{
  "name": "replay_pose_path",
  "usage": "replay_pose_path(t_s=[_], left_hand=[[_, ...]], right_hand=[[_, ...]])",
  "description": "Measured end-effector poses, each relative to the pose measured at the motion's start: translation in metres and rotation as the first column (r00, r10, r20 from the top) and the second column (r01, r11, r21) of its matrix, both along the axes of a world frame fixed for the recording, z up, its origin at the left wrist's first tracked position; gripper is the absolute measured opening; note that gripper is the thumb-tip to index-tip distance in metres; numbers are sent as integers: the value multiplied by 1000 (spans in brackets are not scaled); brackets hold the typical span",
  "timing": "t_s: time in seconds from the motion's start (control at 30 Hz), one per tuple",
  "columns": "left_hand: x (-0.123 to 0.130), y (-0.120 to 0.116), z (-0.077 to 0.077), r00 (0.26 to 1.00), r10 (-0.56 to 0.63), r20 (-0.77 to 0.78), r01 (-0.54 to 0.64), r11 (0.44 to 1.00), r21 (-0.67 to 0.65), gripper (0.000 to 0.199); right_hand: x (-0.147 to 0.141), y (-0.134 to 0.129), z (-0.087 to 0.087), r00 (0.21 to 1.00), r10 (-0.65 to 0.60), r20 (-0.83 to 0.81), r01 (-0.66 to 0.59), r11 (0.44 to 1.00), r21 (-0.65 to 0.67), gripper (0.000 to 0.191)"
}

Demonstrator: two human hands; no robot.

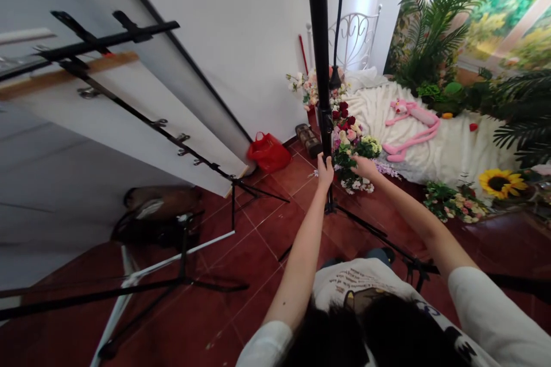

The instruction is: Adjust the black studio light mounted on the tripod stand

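Observation:
A tall black stand pole point(321, 57) rises upright in front of me, its legs spread on the red tiled floor. My left hand point(325, 171) is wrapped round the pole's lower part, below a joint with a knob. To the right of the pole, my right hand point(365, 167) reaches in front of the flowers point(350, 135); its fingers are partly bent and apart, with nothing visible in them. A black cable with a dark socket point(334, 77) hangs beside the pole.
At the left, white boards point(172, 120) hang clipped to black bars on stands. A red bag point(270, 152) sits by the wall. At the right, a pink plush toy point(415, 120) lies on a white blanket point(458, 152), near palm leaves and a sunflower point(501, 183). Tripod legs cross the floor.

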State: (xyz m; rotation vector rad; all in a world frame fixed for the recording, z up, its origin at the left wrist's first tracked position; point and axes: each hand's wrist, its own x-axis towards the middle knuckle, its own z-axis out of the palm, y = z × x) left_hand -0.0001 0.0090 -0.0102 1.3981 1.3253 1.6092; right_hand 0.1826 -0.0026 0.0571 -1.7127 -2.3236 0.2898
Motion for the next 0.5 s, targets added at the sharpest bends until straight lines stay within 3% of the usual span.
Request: replay_pose_path(t_s=[0.13,0.2,0.27,0.37,0.5], left_hand=[[0,1,0,1000,-2,1,2,1000,2,55],[0,1,1,1000,-8,-5,8,1000,12,56],[0,0,2,1000,-9,-13,9,1000,22,58],[0,0,3,1000,-2,-11,2,1000,13,57],[1,-1,3,1000,16,0,-16,1000,-6,55]], right_hand=[[-17,16,32,972,227,-60,-220,970,108,81],[-24,21,41,947,317,-45,-311,945,102,79],[-27,20,42,947,318,-39,-314,945,85,72],[-29,9,26,960,268,-81,-259,960,109,76],[-25,-18,-18,972,168,-165,-157,985,78,78]])
